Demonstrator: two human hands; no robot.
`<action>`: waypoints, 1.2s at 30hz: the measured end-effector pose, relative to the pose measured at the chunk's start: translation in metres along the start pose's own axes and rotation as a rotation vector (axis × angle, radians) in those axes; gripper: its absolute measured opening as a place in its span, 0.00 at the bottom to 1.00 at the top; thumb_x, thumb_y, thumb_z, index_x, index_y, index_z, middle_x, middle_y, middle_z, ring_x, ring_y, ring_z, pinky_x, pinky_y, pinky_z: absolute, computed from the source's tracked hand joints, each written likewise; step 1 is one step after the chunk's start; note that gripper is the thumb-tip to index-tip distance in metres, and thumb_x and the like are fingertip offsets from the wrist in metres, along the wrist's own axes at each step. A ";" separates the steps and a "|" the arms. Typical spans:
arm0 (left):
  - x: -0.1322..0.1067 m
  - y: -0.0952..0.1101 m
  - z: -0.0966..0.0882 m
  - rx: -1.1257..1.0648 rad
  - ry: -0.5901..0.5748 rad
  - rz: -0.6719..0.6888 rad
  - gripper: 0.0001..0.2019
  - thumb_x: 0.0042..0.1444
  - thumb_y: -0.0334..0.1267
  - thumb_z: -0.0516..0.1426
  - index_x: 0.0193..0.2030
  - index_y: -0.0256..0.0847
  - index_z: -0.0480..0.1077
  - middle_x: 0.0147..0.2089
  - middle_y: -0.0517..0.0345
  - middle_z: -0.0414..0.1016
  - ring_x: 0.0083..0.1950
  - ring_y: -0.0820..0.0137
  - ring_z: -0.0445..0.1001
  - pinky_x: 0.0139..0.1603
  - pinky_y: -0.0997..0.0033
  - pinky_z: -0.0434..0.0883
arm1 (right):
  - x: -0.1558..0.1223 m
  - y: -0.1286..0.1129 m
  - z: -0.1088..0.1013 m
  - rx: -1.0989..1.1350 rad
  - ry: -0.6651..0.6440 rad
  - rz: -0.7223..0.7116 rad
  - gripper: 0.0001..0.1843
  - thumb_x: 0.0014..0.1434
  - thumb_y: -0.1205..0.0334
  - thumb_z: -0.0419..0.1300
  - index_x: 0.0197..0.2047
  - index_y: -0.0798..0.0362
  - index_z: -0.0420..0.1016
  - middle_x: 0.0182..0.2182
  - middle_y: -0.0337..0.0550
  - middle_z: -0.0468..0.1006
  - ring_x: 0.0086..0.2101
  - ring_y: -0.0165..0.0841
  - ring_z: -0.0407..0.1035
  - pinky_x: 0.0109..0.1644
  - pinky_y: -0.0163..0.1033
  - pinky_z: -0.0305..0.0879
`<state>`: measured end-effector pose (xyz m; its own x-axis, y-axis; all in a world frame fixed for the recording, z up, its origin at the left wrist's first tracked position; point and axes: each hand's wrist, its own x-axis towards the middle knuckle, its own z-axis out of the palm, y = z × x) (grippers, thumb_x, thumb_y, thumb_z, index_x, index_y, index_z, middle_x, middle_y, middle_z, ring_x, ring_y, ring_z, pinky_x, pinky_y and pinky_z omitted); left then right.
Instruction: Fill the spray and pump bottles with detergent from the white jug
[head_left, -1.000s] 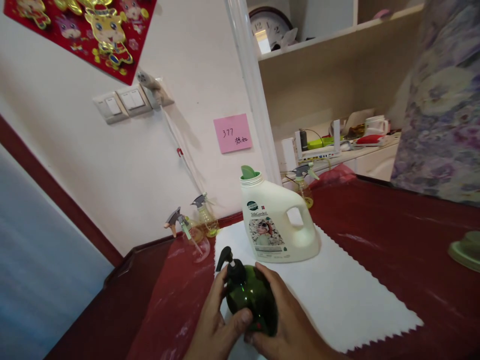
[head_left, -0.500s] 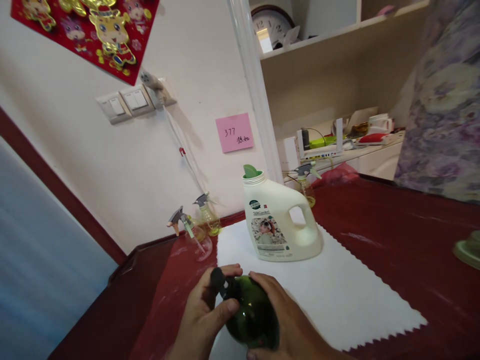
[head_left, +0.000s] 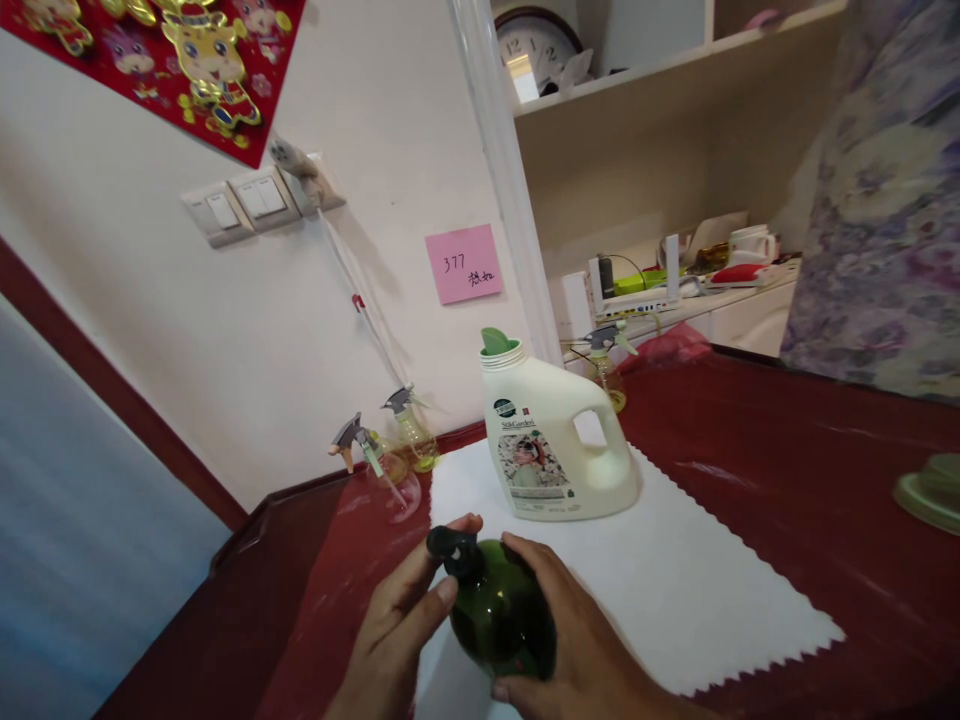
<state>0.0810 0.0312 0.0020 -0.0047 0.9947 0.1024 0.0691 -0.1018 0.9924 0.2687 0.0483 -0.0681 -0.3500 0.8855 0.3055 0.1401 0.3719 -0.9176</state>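
Observation:
A dark green round bottle with a black pump top is tilted over the white cloth near the table's front edge. My right hand wraps round the bottle's body from the right. My left hand pinches the black pump top between thumb and fingers. Behind them on the cloth stands a cream detergent jug with a handle, a green spout and no cap.
The table has a dark red glossy cover. Clear spray bottles stand by the wall at the back left and behind the jug. A green lid lies at the right edge. A person's floral garment fills the upper right.
The bottle has tipped from upright toward the left. My left hand has moved up from its body to grip the black pump top, which has turned.

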 end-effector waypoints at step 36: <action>0.008 0.045 -0.010 -0.176 0.438 0.206 0.25 0.34 0.52 0.77 0.38 0.43 0.81 0.41 0.56 0.84 0.46 0.66 0.80 0.46 0.78 0.76 | -0.001 -0.006 -0.001 -0.035 -0.078 0.120 0.60 0.36 0.72 0.73 0.72 0.55 0.55 0.69 0.60 0.62 0.67 0.52 0.58 0.72 0.60 0.52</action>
<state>0.0740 0.0344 0.0483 -0.4284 0.8595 0.2787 -0.0564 -0.3333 0.9411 0.2694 0.0452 -0.0631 -0.3997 0.9003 0.1723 0.2173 0.2756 -0.9364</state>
